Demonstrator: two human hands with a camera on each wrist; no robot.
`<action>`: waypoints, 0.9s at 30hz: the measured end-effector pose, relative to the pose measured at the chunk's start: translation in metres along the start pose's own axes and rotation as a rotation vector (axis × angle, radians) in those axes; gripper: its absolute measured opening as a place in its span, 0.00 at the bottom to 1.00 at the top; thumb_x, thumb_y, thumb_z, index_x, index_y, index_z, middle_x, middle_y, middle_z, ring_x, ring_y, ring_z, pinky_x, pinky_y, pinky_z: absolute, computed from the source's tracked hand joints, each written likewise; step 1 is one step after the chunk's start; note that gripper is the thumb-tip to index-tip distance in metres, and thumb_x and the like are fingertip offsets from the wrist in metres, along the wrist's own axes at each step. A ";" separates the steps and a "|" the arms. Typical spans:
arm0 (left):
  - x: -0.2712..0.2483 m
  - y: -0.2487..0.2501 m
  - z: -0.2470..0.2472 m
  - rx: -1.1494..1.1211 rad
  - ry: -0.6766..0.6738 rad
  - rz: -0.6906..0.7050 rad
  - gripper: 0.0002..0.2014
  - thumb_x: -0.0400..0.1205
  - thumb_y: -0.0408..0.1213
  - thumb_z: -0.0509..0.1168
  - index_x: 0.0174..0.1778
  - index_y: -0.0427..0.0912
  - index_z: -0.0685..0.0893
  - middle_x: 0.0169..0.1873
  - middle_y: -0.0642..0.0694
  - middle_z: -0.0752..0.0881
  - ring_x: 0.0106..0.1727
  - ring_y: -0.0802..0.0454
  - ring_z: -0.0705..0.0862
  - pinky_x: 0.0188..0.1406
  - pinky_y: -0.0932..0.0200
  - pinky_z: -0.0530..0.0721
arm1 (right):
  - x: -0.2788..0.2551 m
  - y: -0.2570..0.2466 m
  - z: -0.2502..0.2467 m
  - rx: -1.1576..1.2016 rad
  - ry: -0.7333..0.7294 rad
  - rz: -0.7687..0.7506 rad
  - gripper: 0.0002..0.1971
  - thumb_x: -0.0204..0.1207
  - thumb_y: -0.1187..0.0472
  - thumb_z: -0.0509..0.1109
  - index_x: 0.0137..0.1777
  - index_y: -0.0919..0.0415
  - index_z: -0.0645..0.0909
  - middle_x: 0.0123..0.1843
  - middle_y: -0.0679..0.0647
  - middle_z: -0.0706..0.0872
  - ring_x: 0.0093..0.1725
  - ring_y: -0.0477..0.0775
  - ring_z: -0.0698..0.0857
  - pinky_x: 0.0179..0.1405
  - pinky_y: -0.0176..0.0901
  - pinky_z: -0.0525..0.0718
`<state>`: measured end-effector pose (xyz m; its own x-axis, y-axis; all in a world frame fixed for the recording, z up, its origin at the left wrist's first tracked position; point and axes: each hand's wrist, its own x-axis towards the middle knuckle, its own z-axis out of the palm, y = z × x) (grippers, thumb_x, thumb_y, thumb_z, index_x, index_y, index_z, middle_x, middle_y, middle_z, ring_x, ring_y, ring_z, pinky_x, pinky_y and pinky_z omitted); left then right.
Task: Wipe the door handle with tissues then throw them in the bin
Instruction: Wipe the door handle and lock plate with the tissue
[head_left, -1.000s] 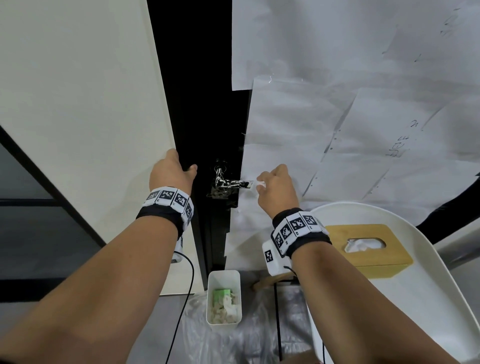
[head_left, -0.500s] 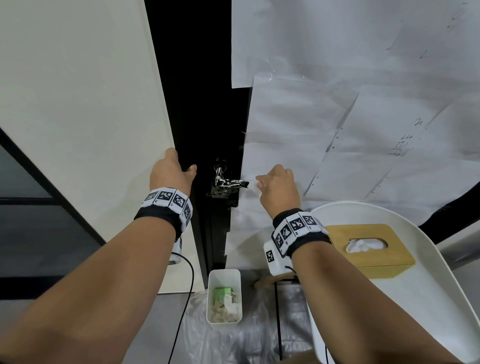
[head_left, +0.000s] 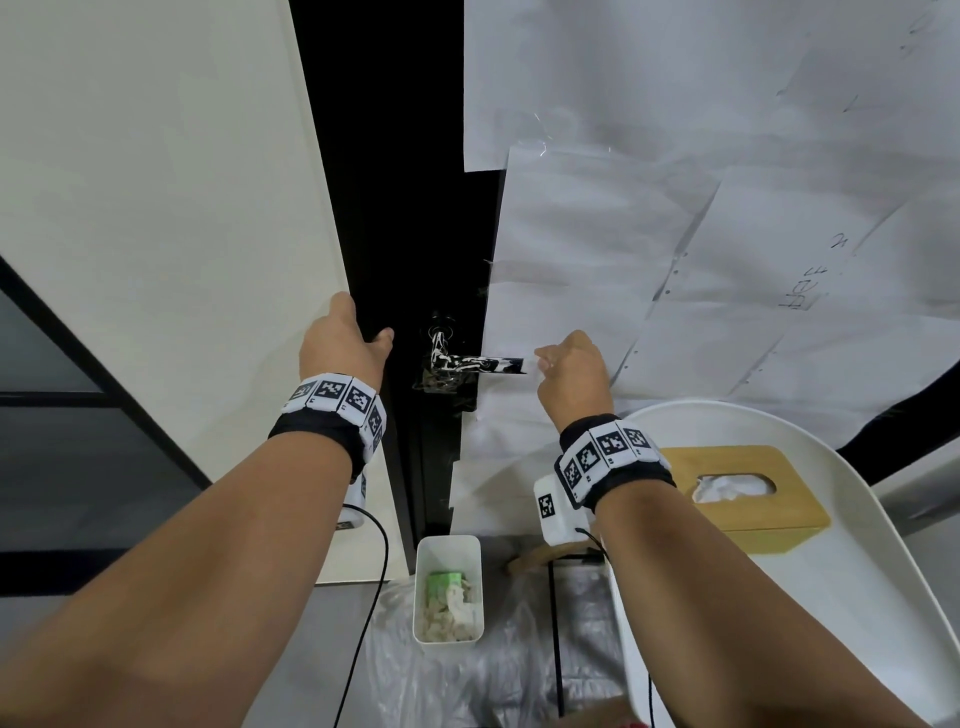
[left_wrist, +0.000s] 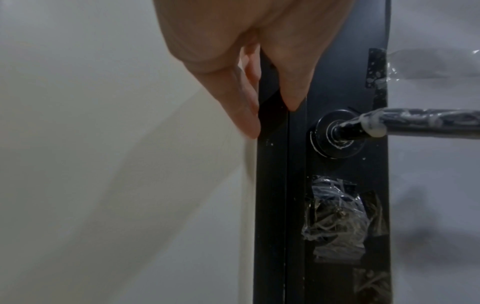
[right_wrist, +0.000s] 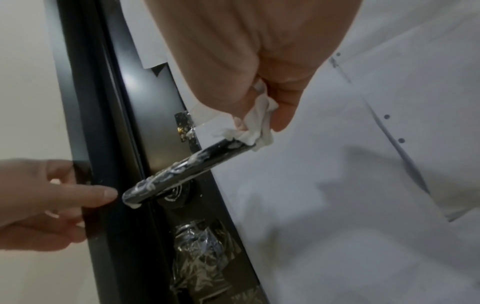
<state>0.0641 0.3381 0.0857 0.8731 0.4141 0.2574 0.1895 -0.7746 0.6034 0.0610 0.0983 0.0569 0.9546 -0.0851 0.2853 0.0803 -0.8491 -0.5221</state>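
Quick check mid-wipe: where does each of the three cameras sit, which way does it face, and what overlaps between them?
Head: on the head, facing down and forward at the handle, bin, both forearms.
Left wrist: along the left hand, fingers on the door edge, the handle to the right.
Right wrist: along the right hand pinching the tissue at the handle's tip.
Shared: all three show the handle.

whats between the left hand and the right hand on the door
The smeared door handle spans that gap in the head view, between the left hand and the tissue in the right hand.
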 end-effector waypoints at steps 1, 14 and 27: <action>0.000 0.000 0.000 0.002 0.000 0.001 0.17 0.78 0.45 0.71 0.48 0.38 0.72 0.31 0.43 0.77 0.31 0.44 0.75 0.29 0.55 0.70 | 0.002 0.001 -0.001 0.010 0.014 0.026 0.12 0.78 0.74 0.64 0.55 0.68 0.86 0.56 0.63 0.78 0.54 0.63 0.81 0.49 0.41 0.78; 0.001 -0.001 0.001 0.014 -0.007 -0.001 0.18 0.77 0.45 0.71 0.50 0.37 0.73 0.33 0.41 0.80 0.33 0.42 0.78 0.30 0.53 0.72 | -0.002 -0.009 -0.002 0.181 -0.104 0.296 0.13 0.82 0.65 0.61 0.61 0.65 0.84 0.61 0.63 0.85 0.63 0.62 0.83 0.60 0.38 0.75; 0.001 -0.002 0.001 0.014 -0.008 0.004 0.18 0.78 0.45 0.71 0.50 0.38 0.72 0.31 0.41 0.79 0.32 0.42 0.77 0.29 0.54 0.72 | -0.009 -0.019 0.001 0.499 -0.236 0.634 0.17 0.83 0.58 0.57 0.47 0.70 0.82 0.29 0.58 0.81 0.22 0.53 0.79 0.24 0.38 0.76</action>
<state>0.0650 0.3393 0.0840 0.8772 0.4074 0.2542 0.1923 -0.7831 0.5914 0.0514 0.1157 0.0638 0.8920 -0.3106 -0.3285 -0.4274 -0.3425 -0.8367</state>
